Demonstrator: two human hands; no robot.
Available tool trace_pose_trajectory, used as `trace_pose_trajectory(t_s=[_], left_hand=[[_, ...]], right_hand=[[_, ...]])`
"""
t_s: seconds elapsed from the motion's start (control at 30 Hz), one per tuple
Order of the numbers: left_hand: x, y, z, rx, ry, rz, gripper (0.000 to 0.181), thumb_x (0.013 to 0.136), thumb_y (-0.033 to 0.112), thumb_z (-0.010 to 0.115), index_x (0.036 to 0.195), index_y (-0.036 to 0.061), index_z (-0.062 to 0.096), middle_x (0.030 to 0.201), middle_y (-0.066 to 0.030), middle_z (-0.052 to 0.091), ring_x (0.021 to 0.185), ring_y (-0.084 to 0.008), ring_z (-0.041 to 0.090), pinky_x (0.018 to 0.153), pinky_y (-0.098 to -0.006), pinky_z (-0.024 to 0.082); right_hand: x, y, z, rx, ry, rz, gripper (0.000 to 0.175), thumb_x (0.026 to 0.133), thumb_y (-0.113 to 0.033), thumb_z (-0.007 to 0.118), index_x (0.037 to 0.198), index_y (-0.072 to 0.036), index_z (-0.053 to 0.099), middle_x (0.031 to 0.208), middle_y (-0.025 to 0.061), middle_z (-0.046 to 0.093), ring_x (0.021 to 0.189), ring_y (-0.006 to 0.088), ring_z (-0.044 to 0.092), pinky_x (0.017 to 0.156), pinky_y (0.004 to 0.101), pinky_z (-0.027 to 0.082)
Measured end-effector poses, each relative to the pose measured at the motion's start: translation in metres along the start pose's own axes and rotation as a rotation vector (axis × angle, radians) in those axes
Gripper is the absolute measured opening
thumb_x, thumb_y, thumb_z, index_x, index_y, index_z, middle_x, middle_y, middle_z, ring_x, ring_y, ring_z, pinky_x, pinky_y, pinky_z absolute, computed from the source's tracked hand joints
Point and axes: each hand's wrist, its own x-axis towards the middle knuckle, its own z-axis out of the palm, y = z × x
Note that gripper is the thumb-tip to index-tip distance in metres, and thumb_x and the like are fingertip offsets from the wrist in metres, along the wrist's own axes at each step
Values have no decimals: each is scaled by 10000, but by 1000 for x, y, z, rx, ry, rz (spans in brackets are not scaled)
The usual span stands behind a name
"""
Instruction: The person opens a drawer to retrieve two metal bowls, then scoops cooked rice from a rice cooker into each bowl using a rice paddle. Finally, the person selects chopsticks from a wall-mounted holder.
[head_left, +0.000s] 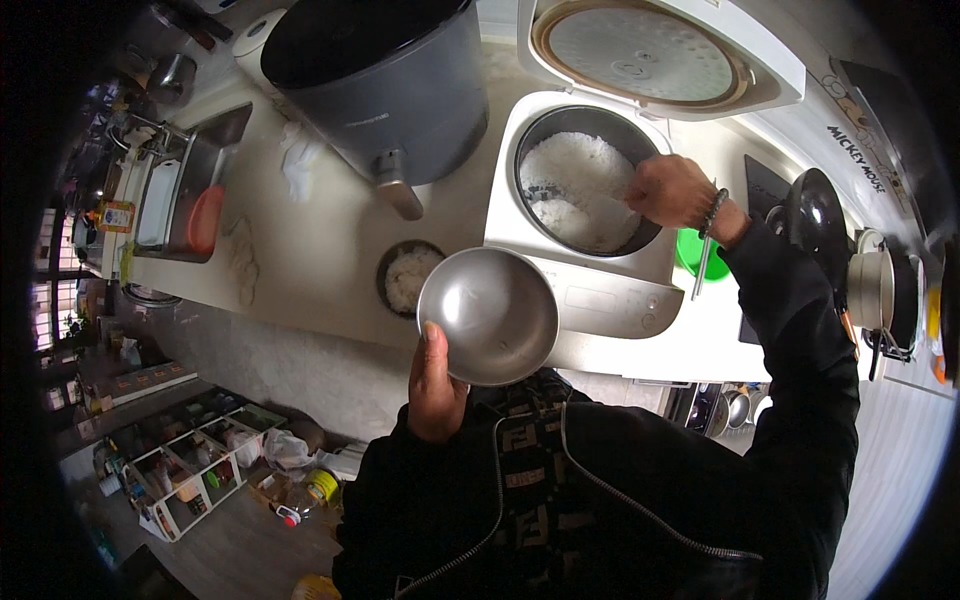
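My left hand (437, 386) holds an empty metal bowl (495, 315) by its rim, thumb on the edge, in front of the rice cooker (502, 195). Over the right side of the cooker's inner pot is my right hand (671, 191), closed on a rice paddle (600, 217) whose pale, translucent blade reaches into the white rice (577, 161). The cooker's lid (637, 60) stands raised at the back. A second bowl, filled with rice (412, 277), sits on the counter just left of the held bowl and is partly covered by it.
A large grey air fryer (390, 97) stands left of the cooker, its handle towards me. A white cloth (300, 161) and the sink (232, 142) lie further left. Right of the cooker are a green round item (694, 255), metal chopsticks (703, 266), a black pan (814, 210) and a pot (870, 281).
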Motion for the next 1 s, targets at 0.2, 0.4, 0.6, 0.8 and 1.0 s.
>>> trace_pose_trajectory(t_s=[0.2,0.4,0.6,0.8,1.0], left_hand=[[1,-2,-1,31,13,-2,545,966,396,198,1322,-11,262,1301,-134,383,1196,-215,390,992,-348,333],[0,-3,-1,-6,39,-11,537,966,388,205,1298,-22,304,1274,-134,415,1182,-215,404,980,-333,342],[-3,22,1,-114,107,-84,463,905,198,430,1295,-24,319,1286,-160,407,1182,-256,413,981,-416,338],[15,54,22,231,53,40,481,882,205,489,1299,44,311,1241,-89,426,1128,-199,435,928,-405,381],[59,58,51,355,-77,144,488,877,276,557,1266,76,342,1100,-46,501,967,-109,520,745,-283,494]], right_hand=[[21,8,35,70,-57,-182,108,650,-166,635,711,-82,667,723,92,619,628,258,593,570,354,476],[37,-6,49,406,86,-199,141,706,-149,578,790,-66,655,723,82,627,649,223,599,581,330,478],[24,-13,40,1086,50,174,194,777,-109,598,924,-1,666,593,76,586,489,93,490,472,250,406],[-21,-15,7,1272,166,425,178,803,-117,598,919,3,661,600,-35,496,496,41,384,431,191,276],[-70,-27,-48,1321,351,377,197,864,-110,563,1000,10,640,638,-39,531,531,21,399,463,174,282]])
